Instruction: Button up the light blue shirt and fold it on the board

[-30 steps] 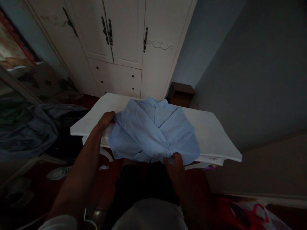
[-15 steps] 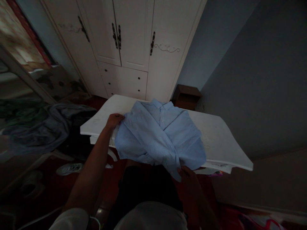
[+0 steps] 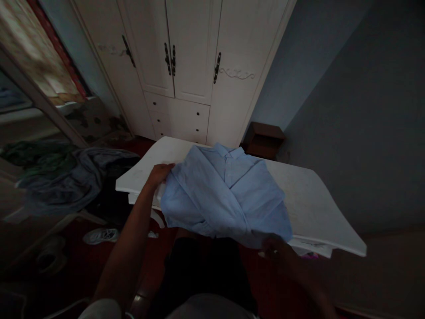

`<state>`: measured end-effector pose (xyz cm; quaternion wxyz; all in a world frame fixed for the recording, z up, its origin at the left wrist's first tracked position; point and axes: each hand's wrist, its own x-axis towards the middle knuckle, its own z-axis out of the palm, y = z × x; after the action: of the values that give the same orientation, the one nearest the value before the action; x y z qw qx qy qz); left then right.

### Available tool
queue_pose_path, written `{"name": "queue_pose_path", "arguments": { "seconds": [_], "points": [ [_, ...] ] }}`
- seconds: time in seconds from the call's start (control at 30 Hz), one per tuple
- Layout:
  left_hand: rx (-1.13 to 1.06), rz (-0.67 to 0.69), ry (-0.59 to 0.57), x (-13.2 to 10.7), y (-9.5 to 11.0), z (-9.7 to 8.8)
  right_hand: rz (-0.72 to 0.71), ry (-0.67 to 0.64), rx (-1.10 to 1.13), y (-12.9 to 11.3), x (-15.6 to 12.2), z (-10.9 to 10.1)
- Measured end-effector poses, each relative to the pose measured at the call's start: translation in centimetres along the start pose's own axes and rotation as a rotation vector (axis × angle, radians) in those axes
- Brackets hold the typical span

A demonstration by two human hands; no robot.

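Note:
A light blue button-up shirt point(image 3: 229, 190) lies front up on a white table point(image 3: 312, 199), its collar at the far side. One long sleeve point(image 3: 215, 190) crosses the front diagonally toward the near right. At the shirt's left edge, my left hand point(image 3: 159, 173) is closed on the cloth near the sleeve fold. My right hand point(image 3: 276, 247) is dark and slightly blurred, its fingers curled at the near right hem where the sleeve's end lies. The cuff is mostly hidden there.
A white wardrobe point(image 3: 192, 57) with dark handles stands behind the table. To its right is a small brown cabinet point(image 3: 265, 135). Heaped clothes point(image 3: 66, 177) lie at the left, with a shoe point(image 3: 101, 236) on the red floor below.
My right hand has moved right along the near hem, and the sleeve end no longer hangs as far below the edge. My left hand stays at the shirt's left edge. The view has shifted slightly.

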<state>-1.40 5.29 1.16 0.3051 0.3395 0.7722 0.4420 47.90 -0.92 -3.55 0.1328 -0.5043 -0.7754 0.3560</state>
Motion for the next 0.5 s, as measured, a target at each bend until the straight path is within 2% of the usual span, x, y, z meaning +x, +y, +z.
{"name": "queue_pose_path", "arguments": {
  "seconds": [0.13, 0.23, 0.3, 0.4, 0.47, 0.5],
  "points": [
    [-0.025, -0.092, -0.094, -1.2, -0.2, -1.2, -0.107, -0.267, 0.005, -6.5, 4.7, -4.2],
    [-0.017, -0.065, -0.094, -2.3, -0.7, -1.6, -0.321, -0.378, 0.114, -11.4, 10.5, -5.1],
    [0.006, -0.075, -0.087, -3.1, -1.0, -1.8, -0.421, -0.396, 0.225, -14.0, 15.6, -4.3],
    [0.039, -0.090, -0.079, -4.4, -1.4, -2.0, -0.493, -0.286, 0.266, -17.0, 24.1, -1.7],
    [0.073, -0.056, -0.111, -5.2, -1.9, -2.2, -0.459, -0.176, 0.159, -18.9, 29.5, 0.4],
    [0.107, -0.041, -0.125, -5.5, -2.2, -2.2, -0.393, -0.124, 0.058, -19.7, 31.9, 1.4]
  ]
}}
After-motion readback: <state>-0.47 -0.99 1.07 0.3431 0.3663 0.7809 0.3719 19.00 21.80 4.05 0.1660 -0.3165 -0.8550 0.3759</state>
